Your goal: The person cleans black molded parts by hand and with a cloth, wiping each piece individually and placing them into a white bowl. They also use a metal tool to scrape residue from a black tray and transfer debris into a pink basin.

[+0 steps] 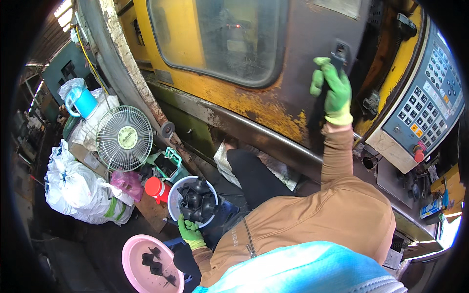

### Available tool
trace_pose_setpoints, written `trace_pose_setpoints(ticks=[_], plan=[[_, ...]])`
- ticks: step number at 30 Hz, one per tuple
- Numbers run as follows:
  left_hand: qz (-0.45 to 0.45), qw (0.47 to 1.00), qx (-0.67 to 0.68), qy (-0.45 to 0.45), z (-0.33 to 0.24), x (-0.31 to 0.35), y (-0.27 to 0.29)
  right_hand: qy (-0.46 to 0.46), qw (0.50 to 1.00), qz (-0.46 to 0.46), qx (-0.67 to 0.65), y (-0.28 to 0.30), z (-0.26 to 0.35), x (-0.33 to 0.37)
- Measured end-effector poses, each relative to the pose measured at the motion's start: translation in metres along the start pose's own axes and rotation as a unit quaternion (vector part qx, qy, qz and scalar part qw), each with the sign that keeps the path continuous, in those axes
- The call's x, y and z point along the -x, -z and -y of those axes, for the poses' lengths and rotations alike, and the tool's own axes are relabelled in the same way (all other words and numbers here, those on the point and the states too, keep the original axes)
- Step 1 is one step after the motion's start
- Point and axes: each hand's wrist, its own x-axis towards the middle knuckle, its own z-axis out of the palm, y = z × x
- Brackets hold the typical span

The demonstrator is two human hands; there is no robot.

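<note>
My right hand (pixel 336 90), in a green glove, is raised to the dark handle (pixel 340 52) on a machine door (pixel 298 58). Its fingers are spread and slightly blurred; contact with the handle is unclear. Low on the left, my left hand (pixel 190 232), also gloved in green, rests at the near rim of a white bucket (pixel 172 211). The fingers of that hand are partly apart, and I see nothing between them. Several black moulded parts (pixel 196 199) fill the bucket. In a pink basin (pixel 129 259) nearby lie a few dark angular pieces (pixel 155 266).
A control panel (pixel 425 105) with a red knob (pixel 418 154) stands at the right. To the left are a fan (pixel 124 138), white sacks (pixel 73 188), a red-lidded container (pixel 154 187), a green basket (pixel 171 163) and a blue jug (pixel 83 102). A metal ledge (pixel 273 129) runs below the door.
</note>
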Motion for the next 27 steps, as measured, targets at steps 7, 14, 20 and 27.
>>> trace_pose_setpoints(ticks=[7, 14, 20, 27], plan=[[0.024, 0.999, 0.029, -0.024, -0.014, 0.022, -0.058, -0.011, 0.994, 0.09, -0.067, -0.085, -0.107, -0.071], [0.102, 0.995, 0.005, -0.001, -0.022, 0.038, -0.123, -0.015, 0.992, 0.075, 0.103, -0.169, -0.169, -0.124], [0.064, 0.998, 0.015, 0.025, -0.038, 0.028, -0.112, 0.081, 0.852, 0.336, 0.395, -0.129, -0.144, -0.159], [-0.04, 0.997, -0.009, 0.068, -0.051, 0.024, -0.094, 0.306, 0.913, -0.026, 0.269, 0.013, -0.132, -0.312]])
